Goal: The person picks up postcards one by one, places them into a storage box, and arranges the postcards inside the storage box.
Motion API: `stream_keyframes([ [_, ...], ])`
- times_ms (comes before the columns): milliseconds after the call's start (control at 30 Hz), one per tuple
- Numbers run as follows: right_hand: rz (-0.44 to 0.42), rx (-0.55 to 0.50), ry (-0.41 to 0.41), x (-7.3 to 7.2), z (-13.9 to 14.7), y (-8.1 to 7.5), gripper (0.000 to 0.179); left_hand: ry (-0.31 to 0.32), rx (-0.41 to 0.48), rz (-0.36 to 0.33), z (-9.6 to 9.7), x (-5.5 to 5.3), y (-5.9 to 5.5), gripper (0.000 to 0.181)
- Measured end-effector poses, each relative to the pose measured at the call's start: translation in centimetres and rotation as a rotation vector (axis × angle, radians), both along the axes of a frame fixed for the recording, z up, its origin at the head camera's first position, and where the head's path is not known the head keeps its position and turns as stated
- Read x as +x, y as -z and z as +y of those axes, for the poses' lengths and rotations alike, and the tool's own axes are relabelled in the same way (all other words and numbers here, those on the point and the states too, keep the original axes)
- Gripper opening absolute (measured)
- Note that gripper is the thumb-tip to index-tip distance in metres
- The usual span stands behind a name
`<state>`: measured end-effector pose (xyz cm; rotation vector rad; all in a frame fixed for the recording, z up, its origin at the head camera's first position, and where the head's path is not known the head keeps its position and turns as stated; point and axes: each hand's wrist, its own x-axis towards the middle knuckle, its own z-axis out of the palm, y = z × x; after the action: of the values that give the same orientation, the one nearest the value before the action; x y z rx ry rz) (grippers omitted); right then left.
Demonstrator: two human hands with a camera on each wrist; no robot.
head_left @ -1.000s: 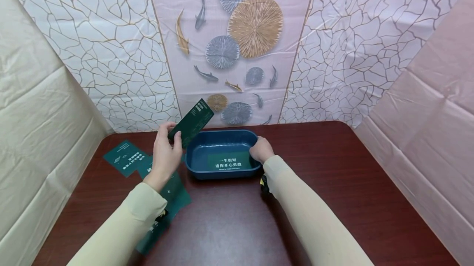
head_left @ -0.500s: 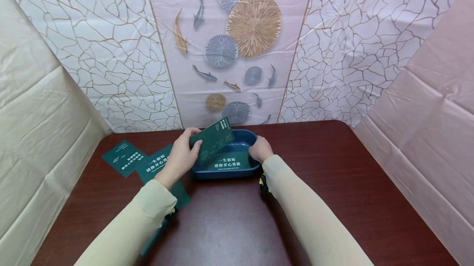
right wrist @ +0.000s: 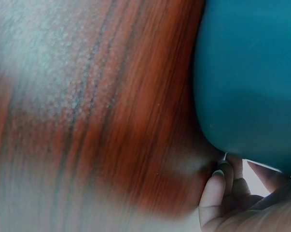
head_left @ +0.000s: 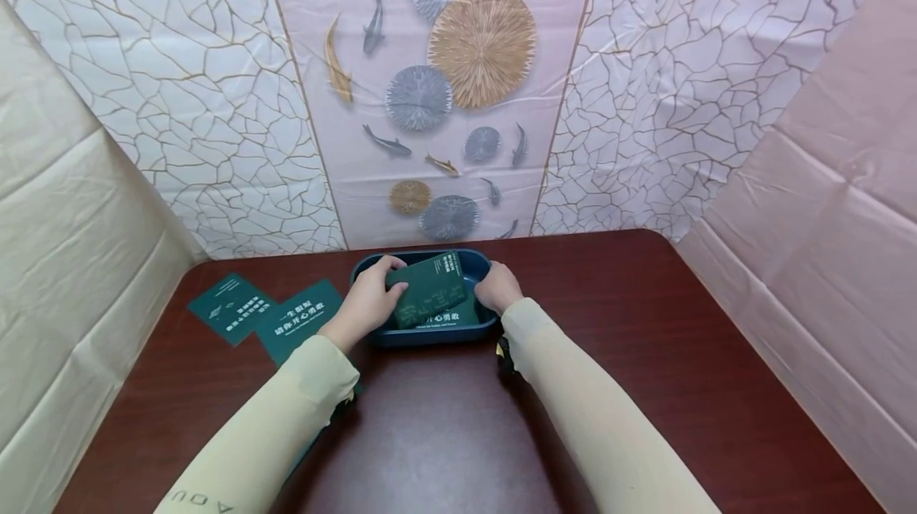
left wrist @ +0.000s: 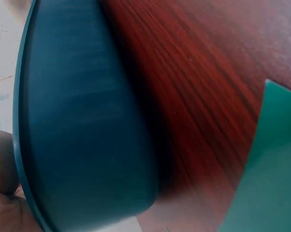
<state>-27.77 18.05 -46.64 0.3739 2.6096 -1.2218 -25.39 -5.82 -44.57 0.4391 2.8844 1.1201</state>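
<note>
My left hand (head_left: 371, 297) pinches a dark green printed card (head_left: 430, 285) by its left end, thumb on top. The card is tilted inside the blue oval-cornered basin (head_left: 423, 335), over another green card (head_left: 458, 315) with white Chinese lettering that lies on the basin floor. My right hand (head_left: 499, 289) grips the basin's right end at the rim. In the left wrist view the basin's outer wall (left wrist: 87, 121) fills the middle, and part of the left hand (left wrist: 5, 188) shows past its rim. In the right wrist view the right hand's curled fingers (right wrist: 215, 191) sit under the basin's corner.
Left of the basin, two green cards lie on the dark red wooden table (head_left: 430, 434): one farther left (head_left: 232, 307), one nearer the basin (head_left: 299, 317). Another green sheet is partly hidden under the left forearm. Patterned cloth (head_left: 458, 100) hangs behind the table.
My left hand has moved right and down, bringing the card from beside the basin's left end down into it. The right hand has kept its hold on the rim.
</note>
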Motion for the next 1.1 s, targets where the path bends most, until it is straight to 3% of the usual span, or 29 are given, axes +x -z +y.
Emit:
stream_keyframes([
  [333, 0.001, 0.018, -0.001, 0.0, -0.3, -0.2, 0.058, 0.063, -0.205, -0.097, 0.5, -1.1, 0.8, 0.042],
  [733, 0.009, 0.031, -0.027, 0.1, -0.2, -0.1, 0.059, 0.182, -0.410, -0.127, 0.8, -1.1, 1.5, 0.046],
  [1100, 0.008, 0.031, -0.013, 0.1, -0.2, -0.1, 0.060, 0.181, -0.430, -0.166, 0.9, -1.3, 1.4, 0.049],
])
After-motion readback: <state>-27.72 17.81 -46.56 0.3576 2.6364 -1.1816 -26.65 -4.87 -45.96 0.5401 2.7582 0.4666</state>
